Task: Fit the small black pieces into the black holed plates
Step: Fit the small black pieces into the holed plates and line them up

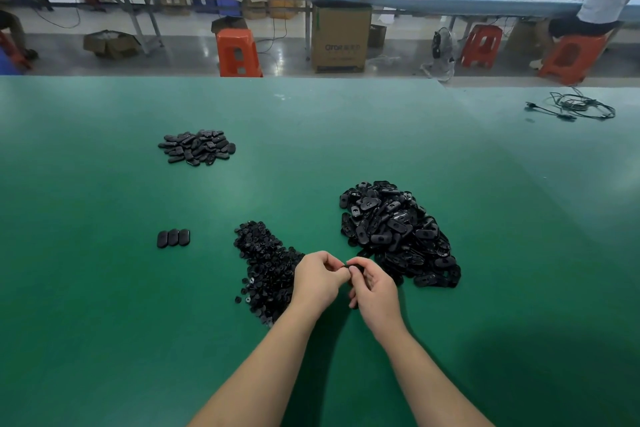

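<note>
Just left of my heap of small black round plastic pieces [266,270] sit three finished plates [173,238]. Just right of it, my left hand [317,282] and right hand [372,291] pinch one black oval holed plate [350,268] between fingertips; I'd press squarely. Farther right: the glossy plate pile [398,232].

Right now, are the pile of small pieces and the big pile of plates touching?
Apart. The head view shows a strip of green table between the pile of small pieces and the pile of plates.
</note>
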Demonstrator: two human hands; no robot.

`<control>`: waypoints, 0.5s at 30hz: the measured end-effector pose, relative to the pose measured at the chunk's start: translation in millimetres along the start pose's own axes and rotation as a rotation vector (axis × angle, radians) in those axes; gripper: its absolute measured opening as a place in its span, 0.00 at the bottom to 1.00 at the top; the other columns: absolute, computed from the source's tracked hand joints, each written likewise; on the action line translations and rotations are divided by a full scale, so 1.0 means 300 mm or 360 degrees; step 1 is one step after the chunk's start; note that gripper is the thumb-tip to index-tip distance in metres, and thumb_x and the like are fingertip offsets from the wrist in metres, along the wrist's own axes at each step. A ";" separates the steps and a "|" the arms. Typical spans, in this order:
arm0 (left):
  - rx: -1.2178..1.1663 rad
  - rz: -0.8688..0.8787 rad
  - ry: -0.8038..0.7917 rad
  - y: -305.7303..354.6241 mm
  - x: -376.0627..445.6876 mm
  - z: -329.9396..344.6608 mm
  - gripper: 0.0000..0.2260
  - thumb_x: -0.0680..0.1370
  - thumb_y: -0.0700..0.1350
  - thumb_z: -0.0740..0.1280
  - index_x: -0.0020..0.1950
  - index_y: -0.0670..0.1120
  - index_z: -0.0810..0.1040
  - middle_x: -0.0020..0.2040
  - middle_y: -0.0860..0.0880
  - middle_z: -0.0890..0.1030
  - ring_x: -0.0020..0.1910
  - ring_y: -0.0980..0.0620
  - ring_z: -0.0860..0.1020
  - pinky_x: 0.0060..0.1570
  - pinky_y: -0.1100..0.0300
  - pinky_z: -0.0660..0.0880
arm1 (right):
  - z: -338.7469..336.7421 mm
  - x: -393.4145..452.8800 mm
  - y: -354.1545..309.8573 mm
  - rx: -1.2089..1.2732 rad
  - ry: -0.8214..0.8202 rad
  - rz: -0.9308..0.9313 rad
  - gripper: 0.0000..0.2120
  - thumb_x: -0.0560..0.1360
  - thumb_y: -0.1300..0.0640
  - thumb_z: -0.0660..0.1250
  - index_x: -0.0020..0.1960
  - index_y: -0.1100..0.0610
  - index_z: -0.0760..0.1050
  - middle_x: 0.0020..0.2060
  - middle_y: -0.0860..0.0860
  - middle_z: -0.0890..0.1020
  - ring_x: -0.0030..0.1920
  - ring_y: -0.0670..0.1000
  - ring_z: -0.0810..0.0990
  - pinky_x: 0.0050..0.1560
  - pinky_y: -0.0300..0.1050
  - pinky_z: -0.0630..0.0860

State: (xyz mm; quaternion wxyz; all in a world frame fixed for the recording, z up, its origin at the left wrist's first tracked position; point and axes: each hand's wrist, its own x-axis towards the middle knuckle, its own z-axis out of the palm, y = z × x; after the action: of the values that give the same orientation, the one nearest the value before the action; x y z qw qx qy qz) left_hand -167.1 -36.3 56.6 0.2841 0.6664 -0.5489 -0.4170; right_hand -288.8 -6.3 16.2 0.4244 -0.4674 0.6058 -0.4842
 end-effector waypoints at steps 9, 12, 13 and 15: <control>0.0131 0.0193 -0.0037 -0.009 -0.005 -0.007 0.02 0.75 0.44 0.72 0.44 0.50 0.81 0.41 0.54 0.82 0.42 0.54 0.80 0.43 0.63 0.75 | 0.003 -0.004 -0.012 -0.0034 0.0020 -0.0021 0.08 0.82 0.61 0.64 0.50 0.51 0.78 0.33 0.48 0.82 0.28 0.48 0.75 0.29 0.46 0.76; 0.0191 0.0269 -0.0002 -0.014 -0.016 -0.002 0.02 0.75 0.43 0.71 0.46 0.50 0.81 0.41 0.56 0.81 0.42 0.59 0.78 0.40 0.69 0.72 | 0.002 -0.001 -0.007 -0.0061 0.0024 -0.0013 0.07 0.82 0.60 0.64 0.50 0.50 0.78 0.32 0.48 0.81 0.27 0.48 0.74 0.29 0.47 0.75; 0.0204 0.0292 0.0020 -0.017 -0.021 0.000 0.02 0.76 0.43 0.71 0.46 0.50 0.81 0.41 0.56 0.81 0.41 0.61 0.77 0.38 0.72 0.69 | 0.001 -0.001 -0.006 -0.0067 0.0020 -0.0010 0.07 0.83 0.60 0.64 0.50 0.50 0.78 0.32 0.47 0.81 0.27 0.47 0.74 0.28 0.46 0.74; 0.0216 0.0333 0.0054 -0.024 -0.027 0.006 0.02 0.76 0.44 0.70 0.46 0.51 0.80 0.41 0.57 0.81 0.40 0.63 0.76 0.37 0.73 0.69 | 0.002 -0.001 -0.006 -0.0078 0.0015 -0.0009 0.07 0.83 0.60 0.64 0.50 0.50 0.78 0.33 0.47 0.82 0.27 0.46 0.74 0.28 0.44 0.74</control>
State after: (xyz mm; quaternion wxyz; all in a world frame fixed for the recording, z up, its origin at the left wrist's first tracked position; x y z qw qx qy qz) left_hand -165.3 -26.7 51.7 0.2895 0.6301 -0.6376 -0.3356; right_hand -287.7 -6.2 17.9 0.4086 -0.4770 0.6181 -0.4727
